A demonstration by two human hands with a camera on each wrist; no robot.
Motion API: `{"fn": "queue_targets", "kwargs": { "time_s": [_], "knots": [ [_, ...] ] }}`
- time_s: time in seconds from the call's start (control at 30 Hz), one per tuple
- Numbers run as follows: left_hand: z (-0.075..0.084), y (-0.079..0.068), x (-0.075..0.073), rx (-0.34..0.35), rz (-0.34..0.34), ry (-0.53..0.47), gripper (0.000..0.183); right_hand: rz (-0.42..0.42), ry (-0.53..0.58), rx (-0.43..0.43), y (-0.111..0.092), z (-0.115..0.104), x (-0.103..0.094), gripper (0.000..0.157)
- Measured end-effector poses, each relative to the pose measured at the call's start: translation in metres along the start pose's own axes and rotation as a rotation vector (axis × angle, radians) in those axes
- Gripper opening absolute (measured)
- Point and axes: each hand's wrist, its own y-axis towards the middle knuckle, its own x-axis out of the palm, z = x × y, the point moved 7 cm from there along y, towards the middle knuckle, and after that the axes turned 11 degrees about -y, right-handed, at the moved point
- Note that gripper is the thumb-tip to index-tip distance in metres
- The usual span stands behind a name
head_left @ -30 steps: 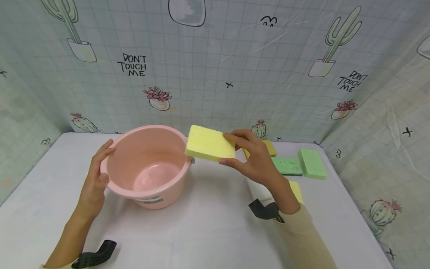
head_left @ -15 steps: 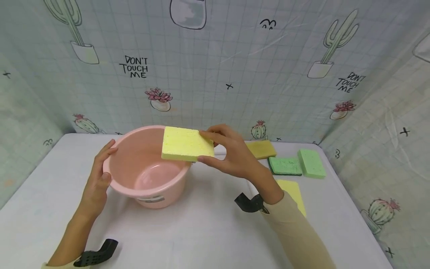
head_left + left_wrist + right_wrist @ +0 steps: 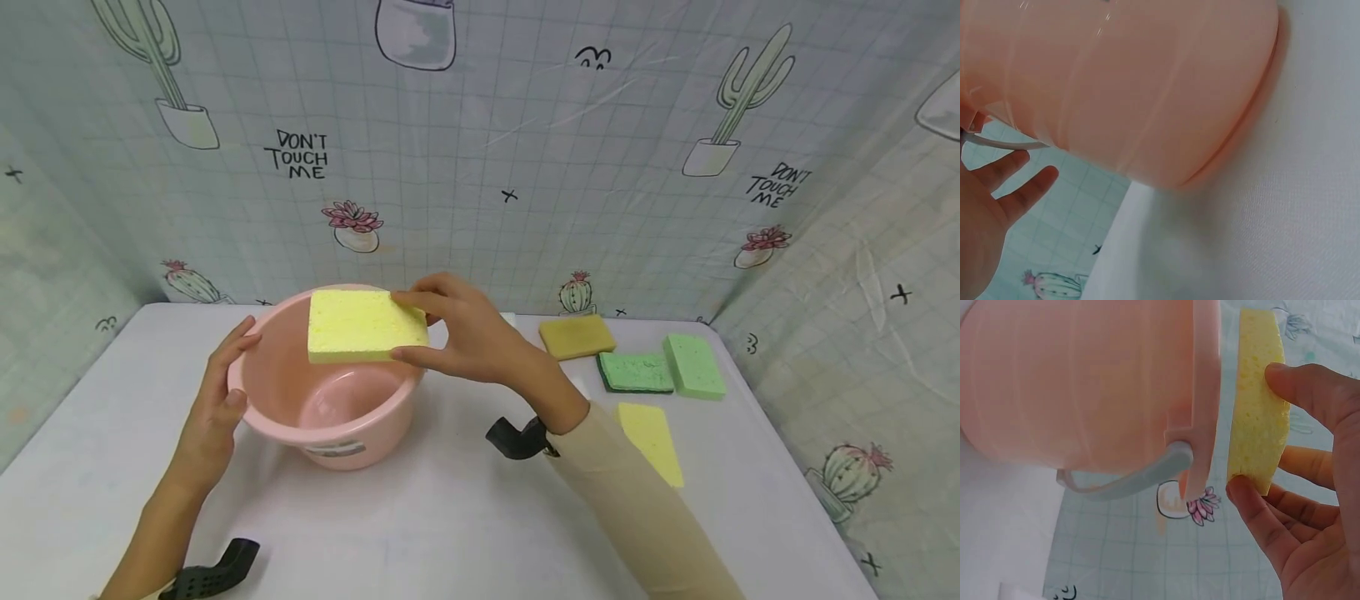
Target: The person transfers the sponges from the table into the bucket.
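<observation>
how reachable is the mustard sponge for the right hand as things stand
Probably not yet: the right hand pinches a yellow sponge above the pink bucket, so its fingers are taken. The mustard sponge lies uncovered, so the way looks free once they let go.

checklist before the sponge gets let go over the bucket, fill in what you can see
1. Grip: ok; the right hand pinches the thick, bright yellow rectangular sponge.
2. Position: ok; the sponge is above the opening of the round pink plastic bucket.
3. Rim clearance: ok; the right wrist view shows a gap between sponge and rim.
4. Curved grey handle: ok; outside the bucket, clear of its opening.
5. Bucket steadied: cannot tell; the left hand is at its rim, firmness unclear.
</observation>
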Motion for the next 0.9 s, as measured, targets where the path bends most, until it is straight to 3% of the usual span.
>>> {"fn": "queue_targets", "kwargs": {
  "time_s": [0.13, 0.4, 0.67, 0.9],
  "knots": [
    [0.001, 0.0, 0.002, 0.004, -0.009, -0.008, 0.055, -0.057, -0.032, 0.009, 0.009, -0.005, 0.008, 0.059],
    [0.0, -0.002, 0.0, -0.005, -0.003, -0.009, 0.057, -0.27, -0.105, 0.116, 0.024, -0.012, 0.038, 0.066],
    [0.0, -0.003, -0.001, -0.012, 0.013, -0.003, 0.058, -0.344, -0.149, 0.145, 0.034, -0.02, 0.057, 0.062],
    [-0.001, -0.001, 0.002, -0.009, 0.003, -0.008, 0.057, -0.375, -0.181, 0.159, 0.036, -0.021, 0.063, 0.065]
  ]
}}
